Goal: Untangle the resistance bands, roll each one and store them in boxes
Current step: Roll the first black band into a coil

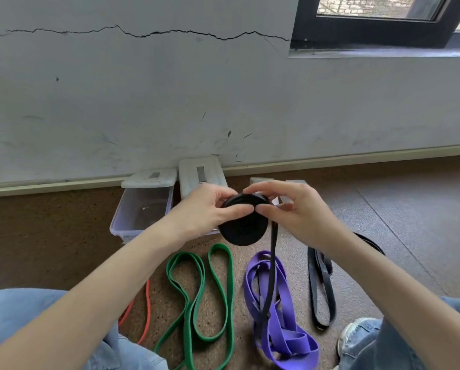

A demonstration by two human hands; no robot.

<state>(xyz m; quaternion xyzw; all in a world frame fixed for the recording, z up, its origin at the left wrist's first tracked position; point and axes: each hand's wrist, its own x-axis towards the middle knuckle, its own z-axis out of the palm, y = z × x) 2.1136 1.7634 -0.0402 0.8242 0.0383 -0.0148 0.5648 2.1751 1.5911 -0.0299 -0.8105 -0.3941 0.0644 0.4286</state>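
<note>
I hold a tightly wound black band roll (243, 228) in the air above the floor. My left hand (209, 209) grips its left side with the thumb across the face, and my right hand (295, 206) pinches its top right edge. The roll's loose black tail (271, 265) hangs down over the purple band (279, 321). On the floor lie a green band (197, 295), an orange-red band (143, 313) partly hidden by my left arm, and another black band (321, 287).
An open clear plastic box (141, 209) stands by the wall with its white lid (149, 178) leaning behind it. A second white lid (202, 173) and more boxes (261, 181) sit behind my hands. My jeans-clad knees flank the bands.
</note>
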